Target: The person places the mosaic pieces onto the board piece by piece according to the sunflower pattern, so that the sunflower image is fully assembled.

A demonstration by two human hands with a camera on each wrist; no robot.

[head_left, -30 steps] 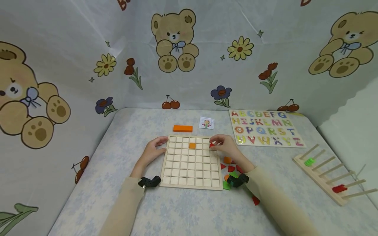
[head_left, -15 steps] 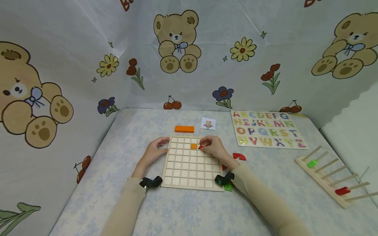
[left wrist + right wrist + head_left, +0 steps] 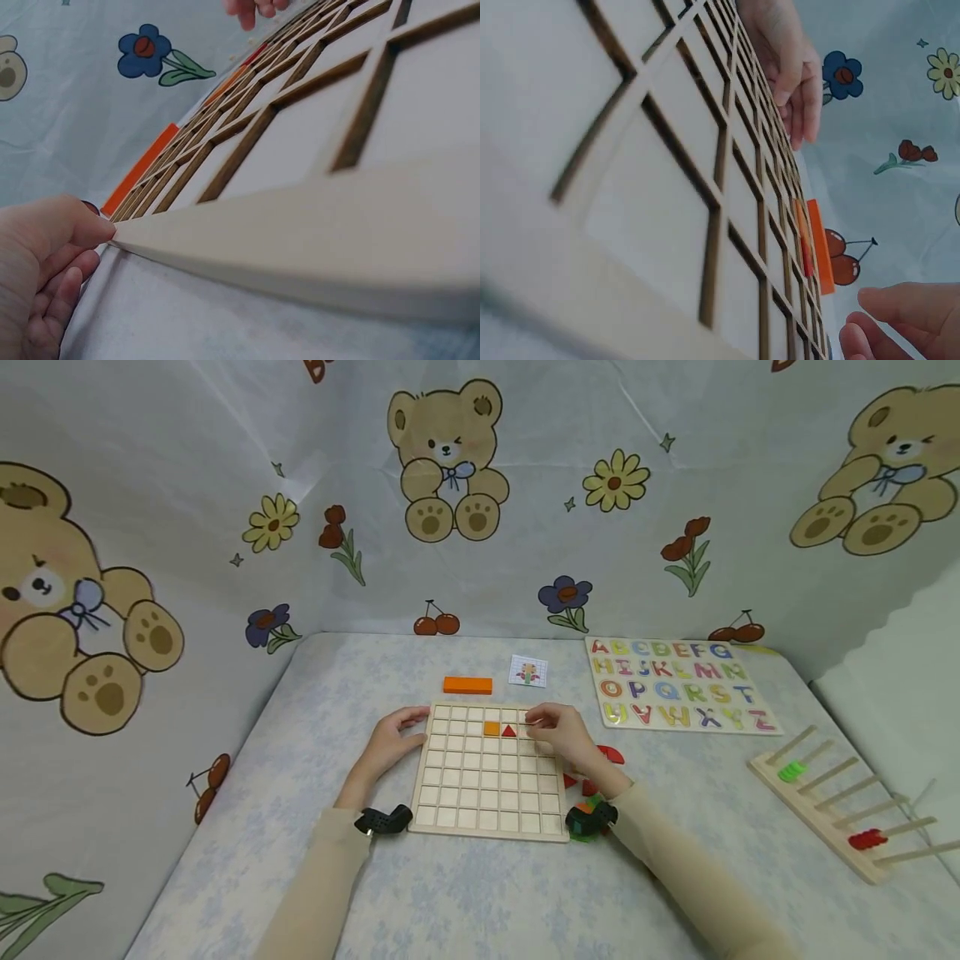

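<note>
A square wooden grid board (image 3: pixel 460 836) lies on the table in the head view. Side by side in its second row from the far edge lie an orange square tile (image 3: pixel 491 728) and a red triangle tile (image 3: pixel 508 732). My left hand (image 3: pixel 386 747) rests against the board's left edge near the far corner, its thumb (image 3: pixel 90 225) touching the frame. Over the board's right side is my right hand (image 3: pixel 566 733), just right of the triangle, fingers relaxed with nothing between them. In the right wrist view its fingertips (image 3: pixel 874 300) stand apart from the board.
Red, green and orange pieces (image 3: pixel 589 787) lie right of the board, partly hidden by the right forearm. Behind the board are an orange bar (image 3: pixel 467 685) and a small pattern card (image 3: pixel 528 671). An alphabet board (image 3: pixel 678 685) and a pegged wooden rack (image 3: pixel 817 814) stand at the right.
My right hand carried the red triangle leftward to the cell beside the orange square, let it go there and drew back right. My left hand stayed at the board's edge.
</note>
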